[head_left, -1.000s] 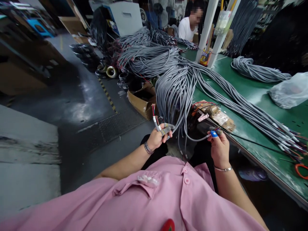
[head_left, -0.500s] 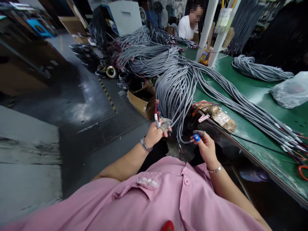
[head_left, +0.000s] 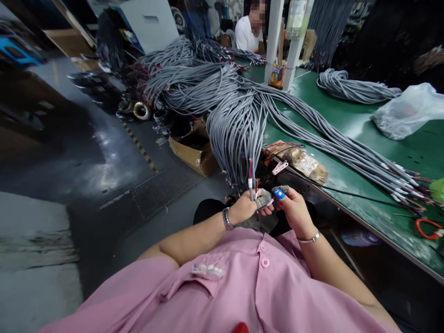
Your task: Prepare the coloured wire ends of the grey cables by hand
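Note:
My left hand [head_left: 247, 208], with grey fabric on a finger, is closed around a grey cable [head_left: 251, 190]. The cable's end points up, with a white sleeve and bare red and dark wires above it. Close against those fingers is my right hand [head_left: 296, 210], its thumb in a blue cover [head_left: 279, 194] and a finger in grey fabric. Thumb and finger pinch together at what look like thin wire ends, too small to make out fully. Behind my hands, a thick bundle of grey cables [head_left: 236, 125] hangs over the table's edge.
Long grey cables with stripped ends [head_left: 347, 143] lie across the green table [head_left: 364, 122]. A taped wooden block [head_left: 308, 166] and pink clip [head_left: 280, 168] sit at its edge; orange-handled scissors [head_left: 428, 229] lie right. A cardboard box [head_left: 194, 152] stands on the floor. A co-worker [head_left: 248, 32] sits beyond.
My left hand has moved right with the upright cable end, meeting my right hand. The cable that ran to my right hand's fingers is now mostly hidden. The view has shifted slightly right.

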Demonstrator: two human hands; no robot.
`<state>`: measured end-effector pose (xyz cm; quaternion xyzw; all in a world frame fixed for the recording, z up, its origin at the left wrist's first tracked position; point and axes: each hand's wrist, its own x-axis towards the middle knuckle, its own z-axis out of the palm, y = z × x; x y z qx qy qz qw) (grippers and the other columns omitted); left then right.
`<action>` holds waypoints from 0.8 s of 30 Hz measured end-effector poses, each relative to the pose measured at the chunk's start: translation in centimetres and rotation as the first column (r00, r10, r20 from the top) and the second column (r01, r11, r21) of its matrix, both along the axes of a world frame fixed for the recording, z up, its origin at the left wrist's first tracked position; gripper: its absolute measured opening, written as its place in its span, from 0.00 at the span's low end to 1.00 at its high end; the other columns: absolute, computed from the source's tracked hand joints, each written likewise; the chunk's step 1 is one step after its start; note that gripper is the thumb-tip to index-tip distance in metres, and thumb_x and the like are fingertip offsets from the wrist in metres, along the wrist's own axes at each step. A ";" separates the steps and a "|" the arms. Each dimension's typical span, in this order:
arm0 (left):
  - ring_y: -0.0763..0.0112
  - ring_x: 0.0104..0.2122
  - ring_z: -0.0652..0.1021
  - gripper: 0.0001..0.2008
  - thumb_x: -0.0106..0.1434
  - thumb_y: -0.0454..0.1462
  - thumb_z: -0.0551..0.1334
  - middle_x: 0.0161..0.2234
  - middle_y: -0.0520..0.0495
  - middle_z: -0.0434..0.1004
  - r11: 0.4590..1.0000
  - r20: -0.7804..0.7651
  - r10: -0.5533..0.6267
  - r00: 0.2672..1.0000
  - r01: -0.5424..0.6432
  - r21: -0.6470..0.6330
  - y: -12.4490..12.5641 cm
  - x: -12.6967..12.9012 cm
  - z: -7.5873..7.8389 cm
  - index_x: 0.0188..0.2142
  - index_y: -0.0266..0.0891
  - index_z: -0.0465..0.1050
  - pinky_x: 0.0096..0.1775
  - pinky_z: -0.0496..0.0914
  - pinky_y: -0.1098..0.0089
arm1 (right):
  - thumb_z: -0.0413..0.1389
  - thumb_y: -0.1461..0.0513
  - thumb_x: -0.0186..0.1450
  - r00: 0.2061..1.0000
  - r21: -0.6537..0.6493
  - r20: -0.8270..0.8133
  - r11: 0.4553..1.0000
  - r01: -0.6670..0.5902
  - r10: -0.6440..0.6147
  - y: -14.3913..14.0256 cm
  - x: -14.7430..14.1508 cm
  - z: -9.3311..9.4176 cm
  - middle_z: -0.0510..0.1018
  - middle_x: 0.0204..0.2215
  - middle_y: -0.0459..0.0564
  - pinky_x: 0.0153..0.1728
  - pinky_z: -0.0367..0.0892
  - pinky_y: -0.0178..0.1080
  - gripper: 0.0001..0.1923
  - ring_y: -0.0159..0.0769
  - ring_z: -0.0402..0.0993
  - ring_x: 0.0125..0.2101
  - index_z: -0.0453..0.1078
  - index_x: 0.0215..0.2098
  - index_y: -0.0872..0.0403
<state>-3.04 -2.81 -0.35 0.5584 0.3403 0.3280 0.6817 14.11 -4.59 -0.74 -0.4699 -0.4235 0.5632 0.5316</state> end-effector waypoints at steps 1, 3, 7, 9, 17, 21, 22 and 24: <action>0.70 0.26 0.79 0.21 0.60 0.53 0.60 0.29 0.43 0.78 1.000 -0.016 -0.001 1.000 0.001 -0.002 0.1 0.1 0.2 0.32 0.34 0.71 0.26 0.71 0.73 | 0.63 0.55 0.58 1.000 -0.005 -0.001 1.000 -0.018 0.018 0.2 0.2 0.2 0.69 0.21 0.41 0.22 0.59 0.32 0.11 0.26 0.60 0.20 0.73 0.33 0.53; 0.70 0.22 0.78 0.21 0.58 0.53 0.62 0.26 0.44 0.77 1.000 -0.040 -0.001 0.999 0.001 -0.006 0.3 0.5 0.6 0.31 0.34 0.70 0.21 0.68 0.75 | 0.64 0.55 0.57 0.998 0.008 0.028 0.999 -0.051 0.051 0.8 0.2 0.8 0.69 0.21 0.41 0.23 0.59 0.32 0.11 0.26 0.60 0.21 0.73 0.31 0.54; 0.72 0.17 0.76 0.20 0.55 0.50 0.66 0.22 0.47 0.76 0.999 -0.059 0.038 0.998 -0.040 -0.035 0.5 1.0 0.7 0.30 0.34 0.69 0.16 0.64 0.77 | 0.64 0.54 0.56 0.991 0.038 0.086 0.994 -0.101 0.097 1.8 -0.5 2.0 0.72 0.21 0.43 0.23 0.58 0.33 0.12 0.28 0.62 0.21 0.72 0.28 0.55; 0.72 0.17 0.76 0.19 0.56 0.50 0.65 0.23 0.46 0.76 0.994 -0.029 0.092 0.995 -0.094 -0.056 0.6 1.0 0.5 0.29 0.34 0.69 0.16 0.63 0.77 | 0.64 0.54 0.55 0.993 0.040 0.096 0.996 -0.074 0.070 2.1 -0.9 2.1 0.72 0.21 0.43 0.23 0.58 0.33 0.13 0.28 0.62 0.21 0.72 0.27 0.55; 0.73 0.18 0.76 0.18 0.55 0.48 0.66 0.25 0.45 0.77 0.937 0.082 0.320 0.944 -0.303 -0.174 0.8 0.3 -0.3 0.28 0.33 0.71 0.16 0.62 0.77 | 0.64 0.53 0.56 0.997 0.027 0.075 1.000 0.007 -0.009 2.0 -1.7 0.3 0.70 0.21 0.43 0.23 0.58 0.33 0.13 0.27 0.60 0.21 0.73 0.29 0.55; 0.74 0.17 0.75 0.20 0.53 0.50 0.67 0.24 0.46 0.76 0.903 0.078 0.410 0.909 -0.393 -0.170 0.8 0.5 -0.5 0.27 0.33 0.70 0.15 0.60 0.77 | 0.63 0.54 0.57 0.994 0.066 0.099 0.997 0.028 -0.035 1.9 -1.9 -0.4 0.71 0.23 0.44 0.23 0.58 0.33 0.11 0.28 0.60 0.23 0.74 0.30 0.54; 0.74 0.17 0.74 0.20 0.53 0.50 0.67 0.24 0.47 0.76 0.895 0.076 0.429 0.900 -0.412 -0.172 0.8 0.5 -0.6 0.27 0.33 0.70 0.14 0.60 0.76 | 0.63 0.54 0.57 0.994 0.073 0.101 0.997 0.029 -0.037 1.9 -1.9 -0.5 0.71 0.22 0.44 0.23 0.58 0.34 0.11 0.28 0.60 0.23 0.74 0.30 0.54; 0.75 0.16 0.74 0.20 0.52 0.49 0.68 0.23 0.48 0.75 0.880 0.076 0.458 0.886 -0.439 -0.182 0.8 0.6 -0.6 0.26 0.34 0.69 0.14 0.59 0.76 | 0.63 0.54 0.57 0.994 0.081 0.102 0.996 0.030 -0.038 1.9 -2.0 -0.7 0.70 0.22 0.44 0.23 0.58 0.34 0.11 0.29 0.60 0.22 0.73 0.30 0.53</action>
